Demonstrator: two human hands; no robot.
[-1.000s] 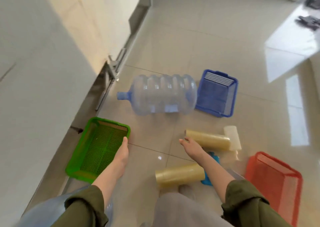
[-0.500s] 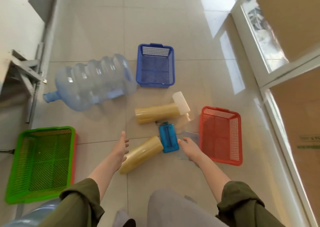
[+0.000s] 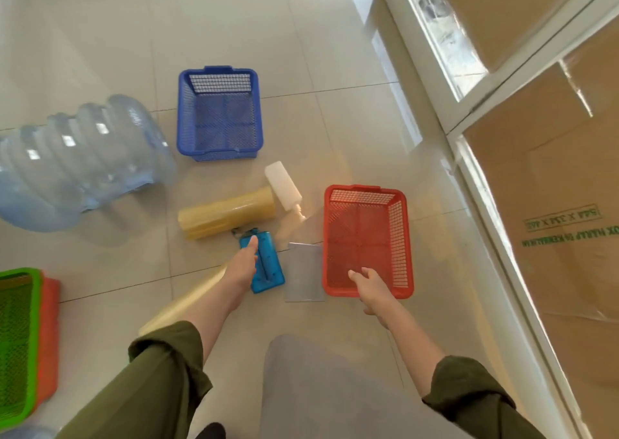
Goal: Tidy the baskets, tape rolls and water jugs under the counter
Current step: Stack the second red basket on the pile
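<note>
R hand (image 3: 370,286), grip loose and spread, sits over near rim of red basket (image 3: 364,191) on floor, not clasping. L hand (image 3: 243,266), fingers straight, lies on blue dispenser (image 3: 270,271); yellow tape roll (image 3: 227,212) just beyond.

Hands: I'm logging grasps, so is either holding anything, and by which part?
Nothing is held: left hand open over the blue dispenser; right hand open at the near rim of the red basket.
</note>
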